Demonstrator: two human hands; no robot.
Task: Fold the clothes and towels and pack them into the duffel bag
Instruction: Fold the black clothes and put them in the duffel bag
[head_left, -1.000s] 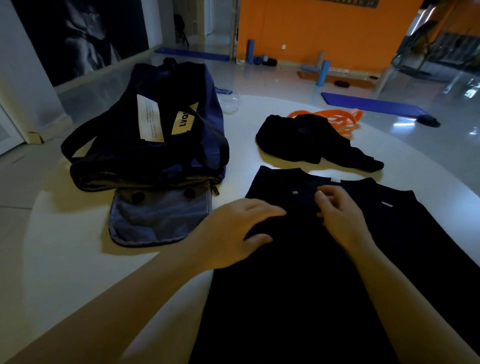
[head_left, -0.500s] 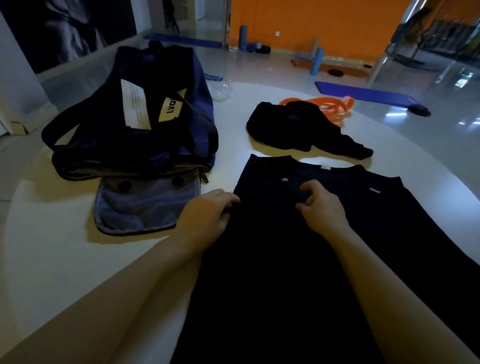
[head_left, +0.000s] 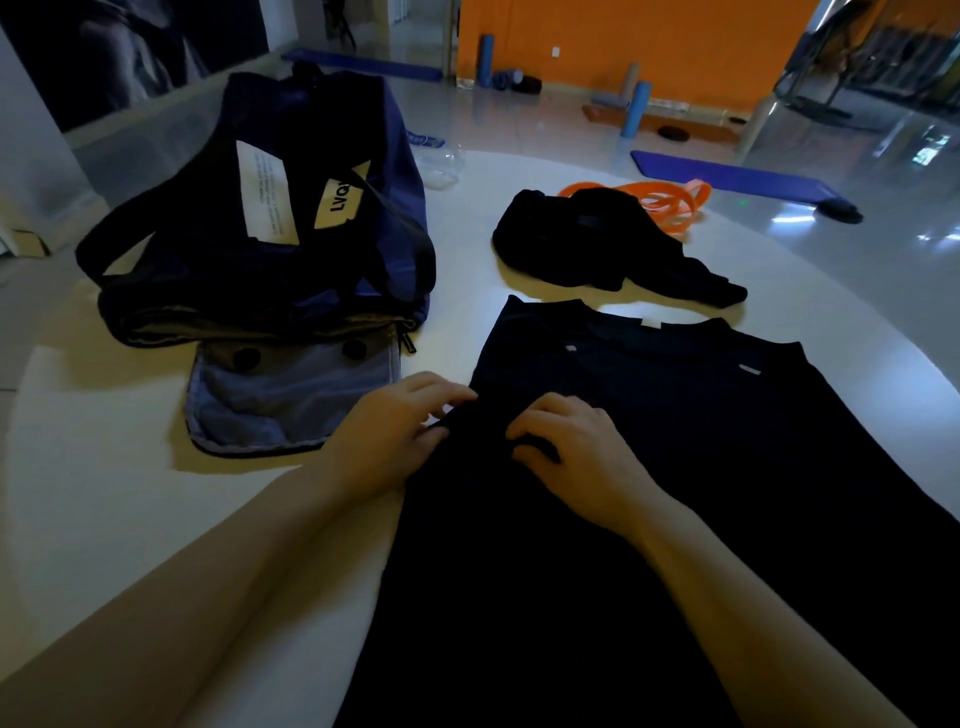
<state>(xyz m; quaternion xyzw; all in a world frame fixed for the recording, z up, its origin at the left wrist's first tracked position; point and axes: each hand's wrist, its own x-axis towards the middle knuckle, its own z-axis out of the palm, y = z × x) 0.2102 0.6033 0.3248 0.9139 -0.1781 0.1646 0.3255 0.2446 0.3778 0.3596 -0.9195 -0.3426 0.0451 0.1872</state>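
White round table (head_left: 104, 499) holds a blue duffel bag (head_left: 291, 208) near its left edge. Left hand (head_left: 395, 431) pinches the black shirt's (head_left: 675, 467) left edge. Right hand (head_left: 576, 452), fingers curled, grips the shirt beside it.

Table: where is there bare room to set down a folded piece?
Bare table lies nearest the person, left of the spread black shirt and below the duffel bag. Crowded: the strip between shirt and crumpled black garment, beside the orange bands.
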